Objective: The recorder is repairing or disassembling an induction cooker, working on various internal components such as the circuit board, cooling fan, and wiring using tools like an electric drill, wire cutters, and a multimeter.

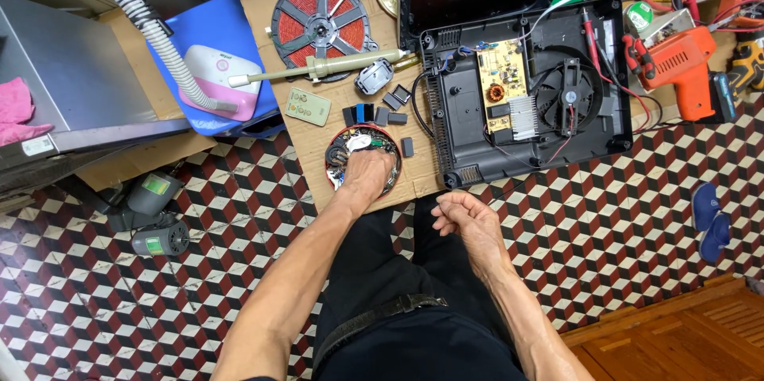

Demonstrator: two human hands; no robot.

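Observation:
My left hand (368,174) reaches down into a round red tin (344,145) filled with small parts, its fingers buried among them, so whether it grips one is hidden. The tin sits on a sheet of cardboard (318,178) on the tiled floor. My right hand (464,218) hovers loosely curled above my lap, holding nothing that I can see. Just right of the tin lies an opened black induction cooker base (454,138) with a yellow circuit board (503,88), a heat sink and a fan (571,93) exposed.
Small black components (374,114) lie above the tin, with a green remote-like board (308,106), a round red coil (318,21) and a long beige tool (318,69). An orange soldering gun (684,63) sits right. A blue stool (211,47), grey hose (163,43), motor (161,236), blue sandals (710,220).

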